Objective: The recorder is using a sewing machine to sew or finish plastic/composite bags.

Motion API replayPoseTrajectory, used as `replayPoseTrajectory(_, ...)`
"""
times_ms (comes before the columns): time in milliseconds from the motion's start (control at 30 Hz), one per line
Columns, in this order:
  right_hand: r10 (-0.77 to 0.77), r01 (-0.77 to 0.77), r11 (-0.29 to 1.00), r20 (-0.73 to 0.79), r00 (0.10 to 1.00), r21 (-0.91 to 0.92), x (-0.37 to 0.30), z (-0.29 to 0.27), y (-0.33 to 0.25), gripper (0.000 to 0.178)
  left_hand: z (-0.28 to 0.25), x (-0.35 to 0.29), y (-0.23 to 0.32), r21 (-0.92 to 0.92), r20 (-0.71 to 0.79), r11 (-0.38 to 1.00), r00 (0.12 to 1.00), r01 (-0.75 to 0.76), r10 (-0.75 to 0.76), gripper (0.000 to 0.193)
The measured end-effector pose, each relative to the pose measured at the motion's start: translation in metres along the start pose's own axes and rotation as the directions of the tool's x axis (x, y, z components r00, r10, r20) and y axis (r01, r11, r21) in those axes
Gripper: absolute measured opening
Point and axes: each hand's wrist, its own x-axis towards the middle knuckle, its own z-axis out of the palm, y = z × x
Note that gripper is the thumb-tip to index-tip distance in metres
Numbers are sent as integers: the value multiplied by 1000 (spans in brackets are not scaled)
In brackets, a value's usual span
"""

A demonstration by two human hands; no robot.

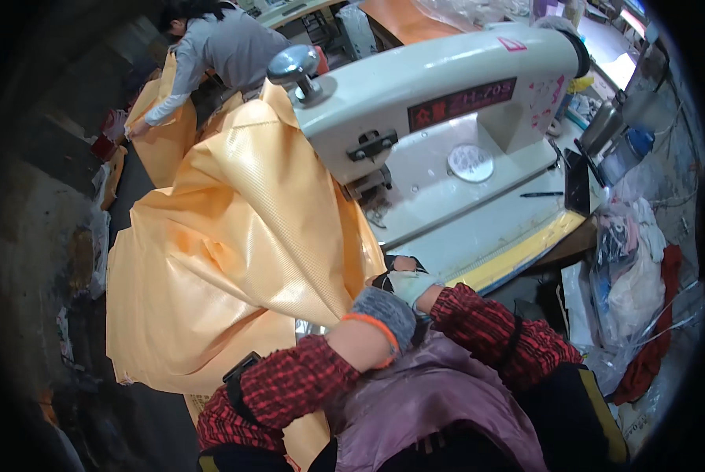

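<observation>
A large pile of shiny orange-yellow woven sacking [234,236] drapes over the left side of a white industrial sewing machine [447,86] and down its front. Both my hands meet low at the machine's near edge, just right of the sacking. My left hand [384,311], in a grey glove with an orange cuff, lies against the sacking's lower right edge; its fingers are hidden. Just beyond it is my right hand [410,285] in a white glove, fingers curled in. What they hold, if anything, is hidden.
A person [227,51] in a grey top bends over more orange sacking [164,122] at the back left. On the machine bed lie a round white disc [470,162] and a dark pen [541,194]. Metal bottles [602,122] and plastic bags [640,267] crowd the right.
</observation>
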Motion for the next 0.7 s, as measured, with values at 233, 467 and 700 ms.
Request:
replayPoseTrajectory(233, 73, -72, 773, 25, 997, 630, 15, -25, -42, 28, -20, -8, -94, -177, -150, 928, 923, 328, -355, 30)
replayPoseTrajectory(467, -238, 437, 621, -375, 896, 651, 43, -26, -64, 18, 21, 5, -107, -481, -215, 765, 789, 428, -576, 32)
replayPoseTrajectory(700, -754, 613, 646, -501, 425, -455, 41, -53, -101, 28, 84, -28, -18, -607, -677, 791, 468, 80, -567, 29)
